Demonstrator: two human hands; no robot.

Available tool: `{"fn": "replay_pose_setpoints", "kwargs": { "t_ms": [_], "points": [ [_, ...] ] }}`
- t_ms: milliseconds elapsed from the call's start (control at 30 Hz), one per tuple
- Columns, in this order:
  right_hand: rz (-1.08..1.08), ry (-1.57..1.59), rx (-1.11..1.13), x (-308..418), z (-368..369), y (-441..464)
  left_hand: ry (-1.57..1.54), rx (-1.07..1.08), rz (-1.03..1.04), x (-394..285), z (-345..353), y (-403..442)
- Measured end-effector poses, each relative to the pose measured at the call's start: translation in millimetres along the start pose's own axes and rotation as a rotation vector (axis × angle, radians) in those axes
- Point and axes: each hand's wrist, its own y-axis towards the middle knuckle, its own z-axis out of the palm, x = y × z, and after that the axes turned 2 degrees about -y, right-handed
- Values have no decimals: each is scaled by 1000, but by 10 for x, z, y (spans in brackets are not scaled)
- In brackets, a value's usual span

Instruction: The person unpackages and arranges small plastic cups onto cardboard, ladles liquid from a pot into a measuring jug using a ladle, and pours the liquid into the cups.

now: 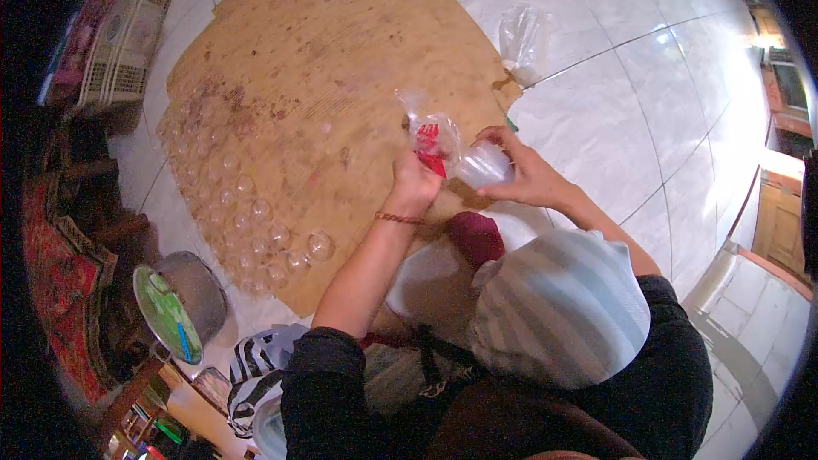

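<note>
Gripped a nested stack of translucent, round plastic cups (486,166) in the right hand (527,172), between thumb and curled fingers, raised over the right edge of a mottled, brown, flat sheet (324,34). Held a thin, clear plastic bag with red print (436,132) in the left hand (415,181), with fingers closed round the gathered end, just beside the stack; could not fairly tell touching from mere overlap there, with both so see-through.

Looked part-way along, judging by the layout: had many clear, round, single plastic cups (319,245) already set out in loose rows on the lower left of the sheet, but had the stack in hand not yet split up or put down among them.

Farther out, showed a round, grey metal pot (200,290) off the sheet's lower left side, with green contents and a blue, stick-like handle (183,342) inside. Showed also a crumpled, clear plastic bag (521,38) on glossy, white floor tiles (596,94) by the right edge, and a cream, slatted plastic crate (128,43) at upper left
</note>
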Motion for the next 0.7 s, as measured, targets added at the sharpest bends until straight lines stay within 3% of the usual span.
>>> {"fn": "replay_pose_setpoints", "kwargs": {
  "t_ms": [67,167,267,367,467,567,667,700],
  "points": [
    [26,41,-149,-92,-56,-62,-64,143,16,-41,23,44],
    [39,146,-390,-267,-163,-144,189,-70,-15,44,358,-73],
    [43,230,-576,-343,-267,-204,259,132,-256,345,199,90],
    [47,260,-697,-338,-353,-184,326,232,-123,768,526,133],
    [17,384,-707,-62,-321,-126,728,301,-40,985,274,482],
    [-53,350,-696,-23,-289,-67,689,188,-102,852,197,435],
    [-94,321,-615,-106,-154,30,455,128,-106,461,491,25],
    [-99,321,-574,-136,-79,80,482,175,-77,367,574,-47]
  ]
}}
